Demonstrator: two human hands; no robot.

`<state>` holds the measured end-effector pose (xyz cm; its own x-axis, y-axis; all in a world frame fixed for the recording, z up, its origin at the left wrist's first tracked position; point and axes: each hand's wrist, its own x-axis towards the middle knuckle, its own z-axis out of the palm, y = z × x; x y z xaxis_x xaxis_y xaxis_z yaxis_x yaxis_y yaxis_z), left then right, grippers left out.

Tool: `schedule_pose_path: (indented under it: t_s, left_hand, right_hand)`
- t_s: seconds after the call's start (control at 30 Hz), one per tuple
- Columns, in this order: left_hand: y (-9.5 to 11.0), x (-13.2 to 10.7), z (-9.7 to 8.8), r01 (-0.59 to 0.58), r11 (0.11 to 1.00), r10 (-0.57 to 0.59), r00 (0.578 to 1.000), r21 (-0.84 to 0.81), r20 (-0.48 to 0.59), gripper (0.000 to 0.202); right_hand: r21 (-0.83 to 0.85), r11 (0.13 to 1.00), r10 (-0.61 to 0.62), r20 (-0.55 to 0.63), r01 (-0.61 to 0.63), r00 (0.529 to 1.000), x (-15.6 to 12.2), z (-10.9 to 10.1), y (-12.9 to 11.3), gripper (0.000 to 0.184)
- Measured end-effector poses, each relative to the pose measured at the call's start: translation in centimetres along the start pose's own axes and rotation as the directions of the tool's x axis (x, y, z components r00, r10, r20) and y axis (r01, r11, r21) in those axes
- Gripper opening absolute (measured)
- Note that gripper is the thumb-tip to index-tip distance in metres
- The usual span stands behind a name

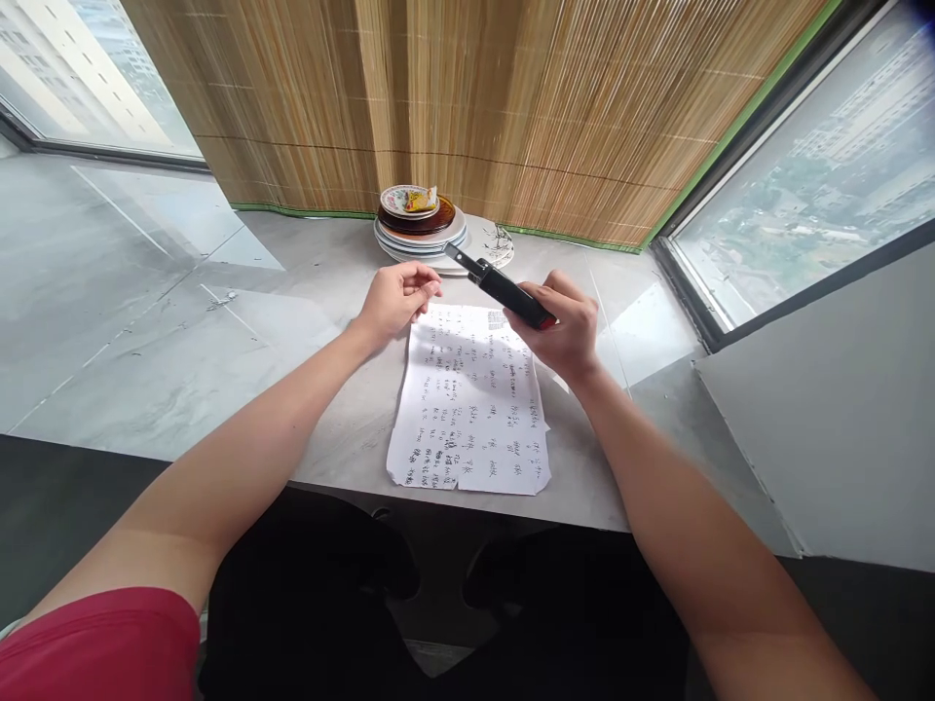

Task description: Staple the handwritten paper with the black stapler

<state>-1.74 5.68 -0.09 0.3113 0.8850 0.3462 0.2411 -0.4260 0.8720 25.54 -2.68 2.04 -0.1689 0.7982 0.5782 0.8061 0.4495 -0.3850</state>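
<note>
My right hand (564,329) is closed around a black stapler (501,285), held up above the top right corner of a white sheet of handwritten paper (471,409). The stapler's tip points up and left toward the plates. My left hand (396,299) hovers just left of the paper's top edge, its fingers curled inward as in a pinch; whether anything small sits between them I cannot make out. The paper lies flat on the grey marble sill (219,341), its bottom edge near the sill's front edge.
A stack of plates (422,232) with a small yellow item on top stands behind the paper, against a bamboo blind (474,107). A patterned plate (501,245) sits beside the stack. Windows flank both sides. A grey panel (825,419) rises at right.
</note>
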Motion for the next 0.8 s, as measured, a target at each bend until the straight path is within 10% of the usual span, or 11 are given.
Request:
schedule_pose_path:
  t_s: [0.27, 0.8]
  left_hand:
    - [0.8, -0.1, 0.6, 0.363, 0.837, -0.276, 0.926, -0.409, 0.257, 0.016]
    - [1.4, -0.2, 0.4, 0.426, 0.736, -0.321, 0.904, -0.526, 0.283, 0.014]
  right_hand:
    - [-0.224, 0.936, -0.292, -0.064, 0.272, 0.954, -0.1, 1.5, 2.0, 0.028]
    - [-0.205, 0.941, -0.268, 0.027, 0.268, 0.963, 0.0, 0.7, 0.8, 0.03]
